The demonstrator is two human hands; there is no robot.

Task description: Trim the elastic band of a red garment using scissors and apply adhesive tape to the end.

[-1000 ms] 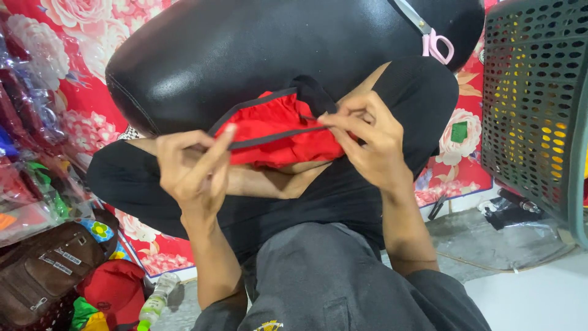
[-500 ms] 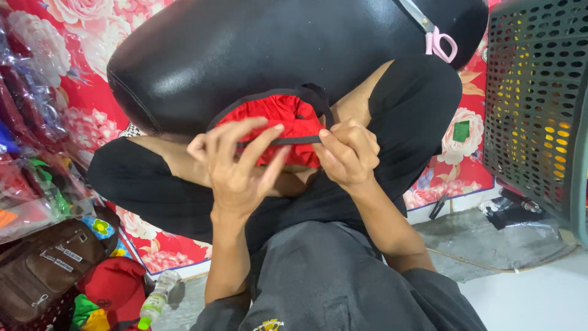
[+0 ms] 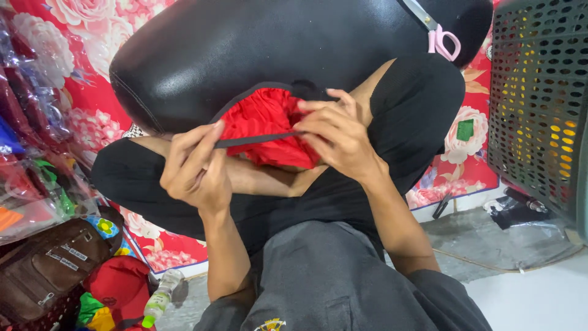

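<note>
Keep your left hand (image 3: pixel 193 168) and right hand (image 3: pixel 337 135) pinching the black edge strip (image 3: pixel 257 140) taut over the red cloth (image 3: pixel 266 116) (fingers pressed together), pulling evenly.

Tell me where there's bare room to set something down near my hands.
Bare floor lies at lower right, bordered by the perforated basket and the grey-trousered knee. The black cushion has bare top left of the pink-handled scissors. Crowded: lower left, with brown bag and bottle; both hands, left and right, fill the lap.
</note>
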